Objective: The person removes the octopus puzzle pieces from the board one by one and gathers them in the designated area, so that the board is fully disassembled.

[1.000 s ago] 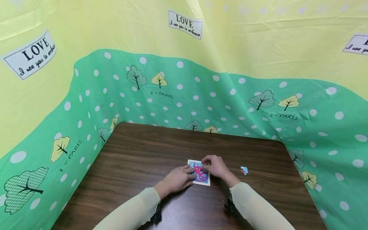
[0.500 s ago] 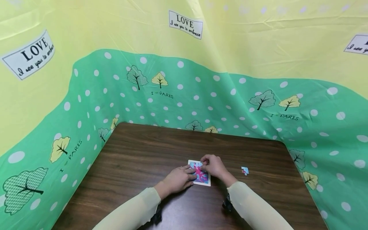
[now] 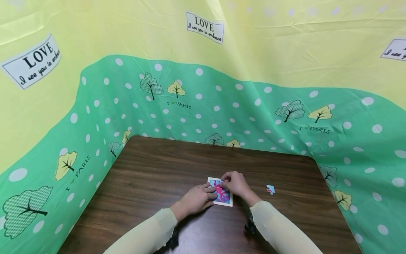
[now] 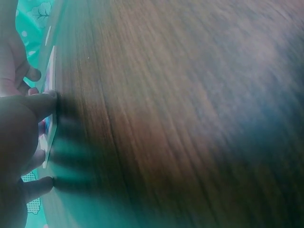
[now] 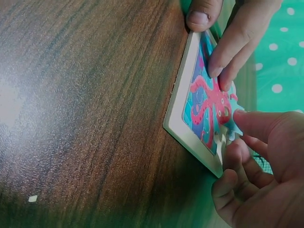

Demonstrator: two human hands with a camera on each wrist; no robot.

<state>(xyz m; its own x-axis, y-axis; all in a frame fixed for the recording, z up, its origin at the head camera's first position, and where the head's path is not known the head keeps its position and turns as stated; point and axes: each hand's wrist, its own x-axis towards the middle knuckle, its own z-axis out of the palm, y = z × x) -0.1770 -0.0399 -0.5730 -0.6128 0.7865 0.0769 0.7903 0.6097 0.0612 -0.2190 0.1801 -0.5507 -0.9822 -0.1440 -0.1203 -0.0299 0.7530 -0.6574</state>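
A small jigsaw board (image 5: 176,121) with a white frame and a pink octopus picture lies flat on the table. My left hand (image 3: 197,198) rests on its left side with fingers extended; in the right wrist view the fingertips (image 5: 216,71) press on the picture and the thumb touches the frame edge. At the board's far right corner, my right hand (image 3: 236,183) pinches a light blue jigsaw piece (image 5: 232,124) between thumb and fingers. That piece is tilted over a gap in the picture, partly covered by the fingers. A loose blue-and-pink jigsaw piece (image 3: 270,189) lies right of the board.
The dark wood table (image 3: 152,162) is enclosed by a green and yellow printed curtain (image 3: 203,102) along its back and sides. A tiny pale scrap (image 5: 32,198) is on the tabletop in the right wrist view.
Both hands stay almost in place. The right hand's fingers shift slightly at the board's corner, still with the piece; the loose piece has not moved.
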